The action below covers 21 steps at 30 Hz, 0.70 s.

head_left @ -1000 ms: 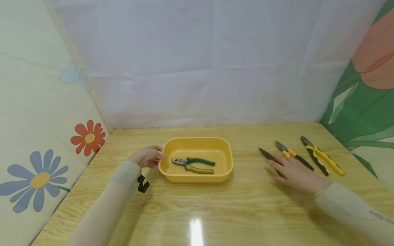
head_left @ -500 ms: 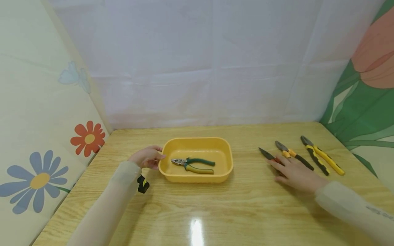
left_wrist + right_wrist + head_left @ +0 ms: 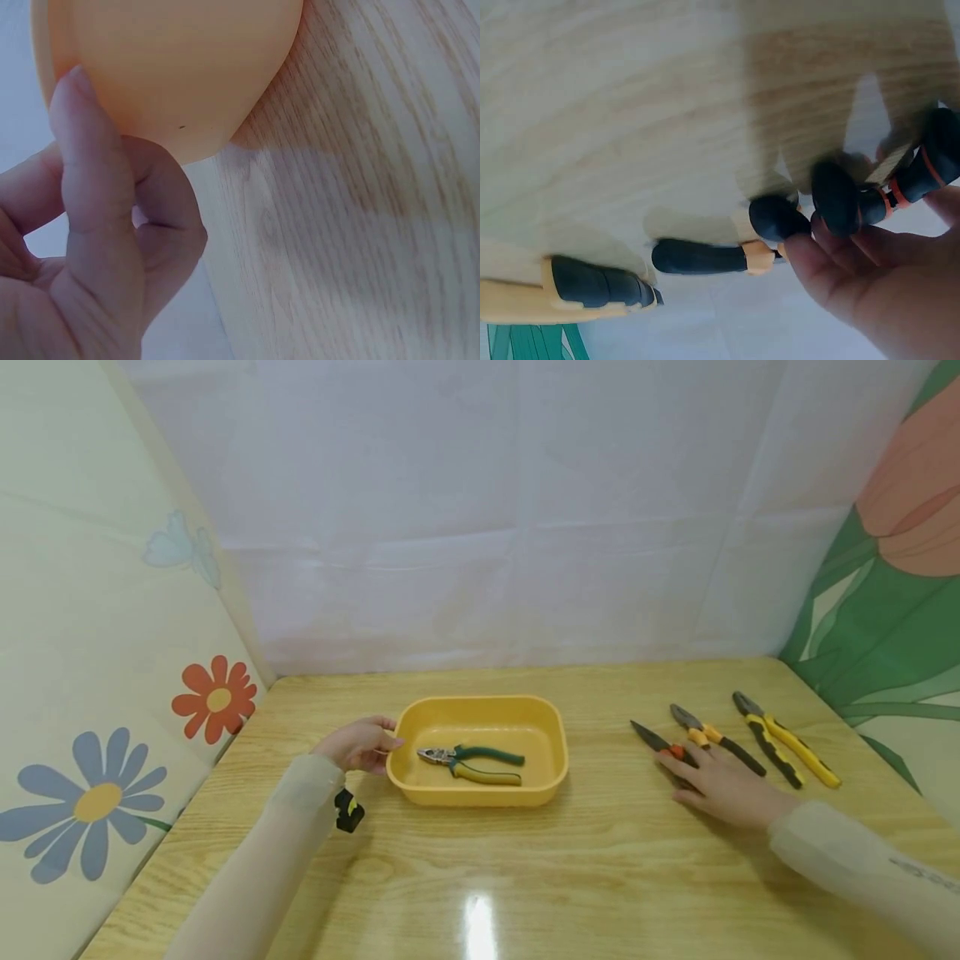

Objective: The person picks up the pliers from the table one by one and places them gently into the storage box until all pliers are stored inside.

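A yellow plastic tray (image 3: 480,795) stands on the table, with green-and-yellow combination pliers (image 3: 487,773) lying inside. My left hand (image 3: 360,743) grips its left end; the left wrist view shows the thumb (image 3: 97,165) over the rim, other fingers outside. To the right, my right hand (image 3: 731,789) is at long-nosed pliers (image 3: 648,737) with black-and-red handles, the nose pointing away to the left. Fingers and thumb bend around those handles (image 3: 836,199) in the right wrist view. The hand partly covers them from above.
Just beyond my right hand lie pliers with orange-and-black handles (image 3: 738,756). Farther right are yellow-and-black pliers (image 3: 798,752). A white cloth (image 3: 480,527) hangs behind the wooden table (image 3: 420,877); flowered cloths flank both sides.
My right hand has drawn back slightly to the right along the long-nosed pliers, uncovering their red part. The nose, the tray and my left hand look unmoved.
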{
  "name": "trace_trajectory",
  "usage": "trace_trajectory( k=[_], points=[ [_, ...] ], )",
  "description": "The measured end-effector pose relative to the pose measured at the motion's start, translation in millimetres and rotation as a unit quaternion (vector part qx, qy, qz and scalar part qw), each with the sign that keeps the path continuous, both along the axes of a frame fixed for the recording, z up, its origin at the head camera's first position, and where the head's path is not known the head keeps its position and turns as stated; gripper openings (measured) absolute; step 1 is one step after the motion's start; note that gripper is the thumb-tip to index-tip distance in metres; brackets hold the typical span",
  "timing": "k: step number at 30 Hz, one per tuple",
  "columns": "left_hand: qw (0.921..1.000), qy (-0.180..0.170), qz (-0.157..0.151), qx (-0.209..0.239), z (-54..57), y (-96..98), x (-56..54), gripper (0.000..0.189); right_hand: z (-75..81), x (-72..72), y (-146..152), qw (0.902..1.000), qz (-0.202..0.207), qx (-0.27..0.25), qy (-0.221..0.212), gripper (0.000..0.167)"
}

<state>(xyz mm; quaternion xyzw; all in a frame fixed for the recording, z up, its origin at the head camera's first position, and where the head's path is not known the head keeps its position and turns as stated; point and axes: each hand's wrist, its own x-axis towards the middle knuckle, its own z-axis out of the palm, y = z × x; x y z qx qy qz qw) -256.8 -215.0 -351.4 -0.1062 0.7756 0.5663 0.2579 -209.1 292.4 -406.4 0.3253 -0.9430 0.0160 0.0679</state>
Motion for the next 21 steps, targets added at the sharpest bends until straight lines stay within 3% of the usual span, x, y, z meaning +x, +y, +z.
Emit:
trace_trajectory(
  k=[14,21],
  points=[
    [0.9999,0.001,0.0,0.011,-2.0,-2.2,-0.8,0.036,-0.3,-2.7,-4.2,1.0,0.007,0.001,0.005,0.048],
    [0.9999,0.005,-0.012,-0.003,-0.6,-0.6,-0.5,0.037,4.9,-0.8,-10.6,0.9992,-0.029,-0.027,-0.012,0.044]
  ],
)
